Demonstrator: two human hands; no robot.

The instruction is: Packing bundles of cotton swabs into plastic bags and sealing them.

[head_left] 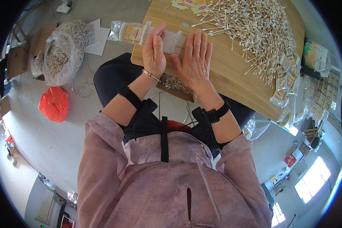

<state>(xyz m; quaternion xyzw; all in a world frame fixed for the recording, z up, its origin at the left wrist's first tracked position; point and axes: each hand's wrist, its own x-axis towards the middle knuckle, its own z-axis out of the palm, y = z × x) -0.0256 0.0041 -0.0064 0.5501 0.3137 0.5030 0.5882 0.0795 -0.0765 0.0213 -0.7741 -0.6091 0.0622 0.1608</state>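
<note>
My left hand (154,53) stands on its edge near the table's front left corner, fingers stretched and held together. Beside it, on the left, lies a clear packet of cotton swabs (133,33) with a yellow label; its right end meets my fingers. My right hand (197,59) lies palm down with straight fingers. A neat row of loose cotton swabs (178,43) sticks out along its left side, partly hidden beneath it. Between my hands a pale flat strip (167,40) rests on the wood. Neither hand grips anything that I can see.
A large heap of cotton swabs (250,30) covers the table's (224,66) far right. Yellow labels (190,4) lie at the back, filled packets (287,78) at the right edge. An open box of swabs (174,89) sits below the front edge. Bagged swabs (62,53) and a red bag (54,103) stand left.
</note>
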